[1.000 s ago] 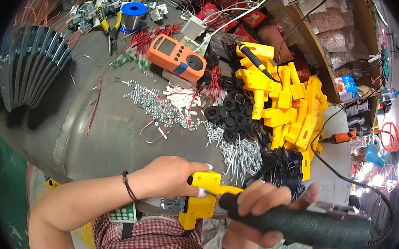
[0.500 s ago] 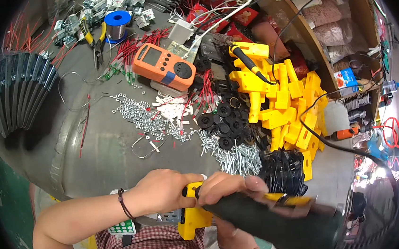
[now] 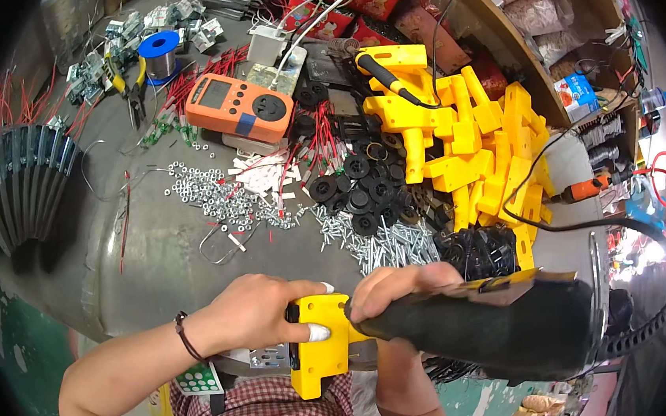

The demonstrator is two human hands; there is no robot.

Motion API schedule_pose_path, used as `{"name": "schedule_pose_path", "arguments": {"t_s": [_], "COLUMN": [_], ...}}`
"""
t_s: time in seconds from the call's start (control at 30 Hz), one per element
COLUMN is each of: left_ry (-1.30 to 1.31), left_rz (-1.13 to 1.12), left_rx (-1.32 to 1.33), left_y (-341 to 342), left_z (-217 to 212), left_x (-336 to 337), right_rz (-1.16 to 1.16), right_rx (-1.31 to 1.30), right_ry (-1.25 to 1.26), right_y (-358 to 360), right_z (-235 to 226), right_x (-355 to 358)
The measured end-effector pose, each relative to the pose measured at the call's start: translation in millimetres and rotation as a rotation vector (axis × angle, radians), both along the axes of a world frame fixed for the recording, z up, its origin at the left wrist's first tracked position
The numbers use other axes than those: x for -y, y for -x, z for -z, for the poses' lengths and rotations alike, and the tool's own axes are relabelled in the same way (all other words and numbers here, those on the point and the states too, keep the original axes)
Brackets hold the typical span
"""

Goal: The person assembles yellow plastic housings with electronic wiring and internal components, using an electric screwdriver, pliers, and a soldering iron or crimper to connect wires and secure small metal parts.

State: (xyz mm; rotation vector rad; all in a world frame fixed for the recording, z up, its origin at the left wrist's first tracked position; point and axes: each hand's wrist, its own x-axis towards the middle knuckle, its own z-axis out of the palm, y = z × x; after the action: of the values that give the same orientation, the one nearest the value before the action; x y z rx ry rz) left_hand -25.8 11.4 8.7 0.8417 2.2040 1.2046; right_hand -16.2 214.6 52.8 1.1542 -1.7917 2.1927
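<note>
Glossy yellow plastic housing point(image 3: 319, 344), matt black tool point(image 3: 501, 324), dull grey metal tabletop point(image 3: 148, 264).

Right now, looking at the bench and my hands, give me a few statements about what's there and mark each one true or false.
1. The left hand grips a yellow plastic housing. True.
2. The right hand holds a pair of pliers. False: it holds a black power screwdriver with its tip against the yellow housing.
3. The orange rectangular meter lies on the grey bench top, beyond the scattered silver nuts. True.
4. The spool of solder with blue flanges sits beside the right hand. False: it is far off, at the back left of the bench.
5. The pile of yellow plastic shells lies on the person's left. False: it is on the right.
</note>
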Motion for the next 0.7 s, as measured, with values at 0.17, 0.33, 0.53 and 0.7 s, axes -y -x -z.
{"name": "schedule_pose_path", "arguments": {"t_s": [0.17,0.33,0.53,0.7], "left_ry": [0.066,0.002,-0.056,-0.13], "left_rz": [-0.02,-0.025,0.094,0.285], "left_rx": [0.035,-0.026,0.134,0.241], "left_y": [0,-5,4,16], "left_z": [-7,-3,-8,-8], "left_x": [2,3,10,20], "right_rz": [0.088,0.387,0.368,0.388], "right_rx": [0.068,-0.258,0.288,0.548], "right_ry": [0.044,-0.343,0.608,0.829], "right_y": [-16,-19,-33,-47], "right_z": [-2,-8,-32,1], "right_x": [15,6,-17,-81]}}
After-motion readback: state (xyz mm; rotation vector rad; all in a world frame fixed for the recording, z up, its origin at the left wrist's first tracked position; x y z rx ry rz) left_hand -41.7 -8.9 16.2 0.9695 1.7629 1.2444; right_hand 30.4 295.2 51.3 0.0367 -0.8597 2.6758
